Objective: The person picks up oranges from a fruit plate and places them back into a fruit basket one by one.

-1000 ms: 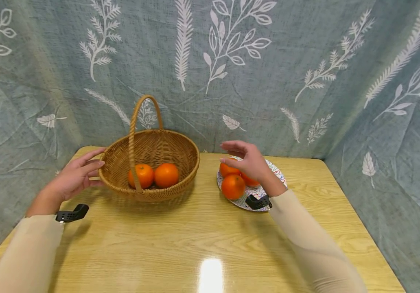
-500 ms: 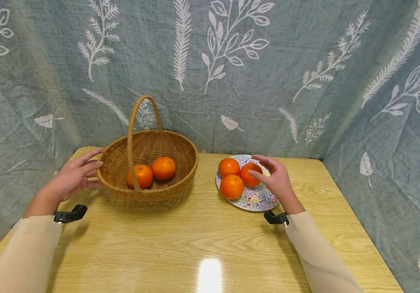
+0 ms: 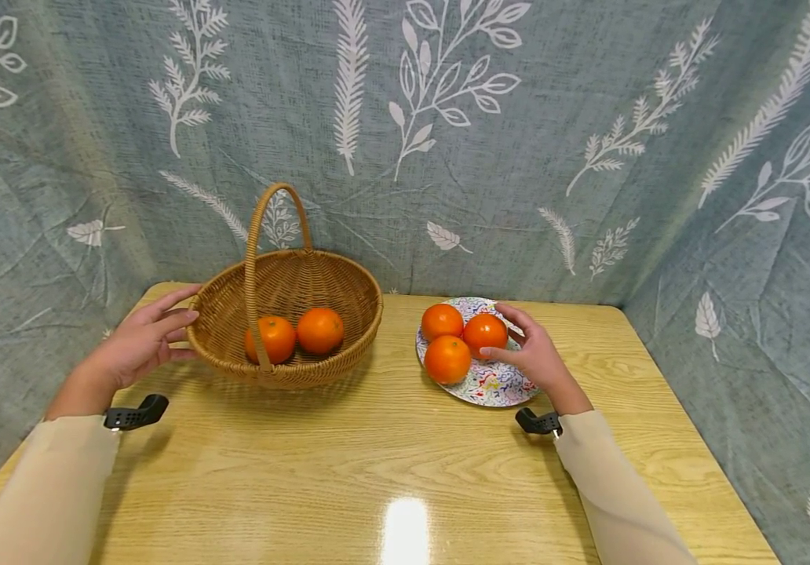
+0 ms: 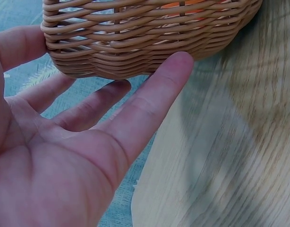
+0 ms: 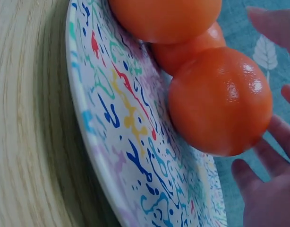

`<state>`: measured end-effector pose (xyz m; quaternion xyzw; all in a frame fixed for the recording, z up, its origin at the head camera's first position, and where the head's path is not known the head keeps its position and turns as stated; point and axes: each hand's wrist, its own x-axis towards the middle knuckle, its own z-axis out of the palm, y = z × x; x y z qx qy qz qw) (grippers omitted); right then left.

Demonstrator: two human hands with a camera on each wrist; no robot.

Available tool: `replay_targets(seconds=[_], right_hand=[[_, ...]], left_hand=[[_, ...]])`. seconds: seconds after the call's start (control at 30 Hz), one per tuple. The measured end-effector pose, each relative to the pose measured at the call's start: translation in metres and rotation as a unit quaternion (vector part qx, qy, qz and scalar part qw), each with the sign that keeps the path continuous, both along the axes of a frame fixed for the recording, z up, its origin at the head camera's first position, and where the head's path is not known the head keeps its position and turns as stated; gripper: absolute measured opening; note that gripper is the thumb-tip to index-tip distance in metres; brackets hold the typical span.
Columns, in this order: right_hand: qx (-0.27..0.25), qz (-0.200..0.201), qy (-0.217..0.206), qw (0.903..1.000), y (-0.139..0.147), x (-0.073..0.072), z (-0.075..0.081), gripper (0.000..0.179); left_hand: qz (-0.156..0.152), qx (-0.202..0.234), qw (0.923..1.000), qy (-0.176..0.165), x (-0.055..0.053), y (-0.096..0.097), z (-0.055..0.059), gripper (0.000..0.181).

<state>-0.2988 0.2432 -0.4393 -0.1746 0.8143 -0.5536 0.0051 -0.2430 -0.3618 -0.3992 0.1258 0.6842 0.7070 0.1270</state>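
Observation:
In the head view a woven wicker basket point(image 3: 348, 271) with a tall arched handle stands on the left. Inside it a left orange point(image 3: 275, 340) and a right orange point(image 3: 320, 330) lie side by side. My left hand point(image 3: 140, 341) touches the basket's left side with extended fingers; the left wrist view has its fingertips point(image 4: 178, 64) against the weave. Three oranges point(image 3: 447, 360) cluster on a round plate point(image 3: 497, 384) with coloured squiggles. Around the rightmost orange point(image 5: 220, 101), my right hand point(image 3: 535, 353) is spread, thumb toward its near side, with gaps showing between hand and fruit.
Everything stands on a light wood table point(image 3: 292, 471). A blue-grey curtain point(image 3: 405, 220) with white leaf prints hangs behind and along both sides. Between basket and plate is a strip of bare wood.
My right hand has moved right, from over the left of the plate to the rightmost orange. In the basket the right orange has rocked back, then forward. My left hand stays put.

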Motion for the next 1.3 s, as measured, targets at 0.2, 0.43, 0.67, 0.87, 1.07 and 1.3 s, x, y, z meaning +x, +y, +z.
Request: replay_targets(seconds=[0.2,0.43,0.67,0.87,1.07,1.3], right_hand=[[0.021,-0.005,-0.029,0.9994,0.001,-0.008,-0.007,0.086],[0.034,-0.007,-0.054,0.9979,-0.002,-0.010,-0.008,0.084],[0.055,-0.014,-0.048,0.9973,-0.003,-0.012,-0.007,0.075],[0.076,-0.020,-0.066,0.9948,-0.006,-0.010,-0.001,0.074],[0.093,-0.018,-0.065,0.9934,-0.007,-0.011,0.002,0.074],[0.112,-0.028,-0.066,0.9911,-0.007,-0.013,0.004,0.068]], left_hand=[[-0.002,0.004,1.0000,0.002,0.000,0.001,0.001,0.070],[-0.008,0.009,0.9999,0.001,0.001,0.003,0.001,0.069],[-0.013,0.018,0.9998,0.001,0.001,0.003,-0.001,0.068],[-0.016,0.015,0.9997,0.006,0.003,0.001,-0.002,0.067],[-0.010,0.013,0.9999,-0.001,0.004,0.000,-0.003,0.068],[-0.005,0.011,0.9999,-0.004,0.004,0.001,-0.003,0.069]])
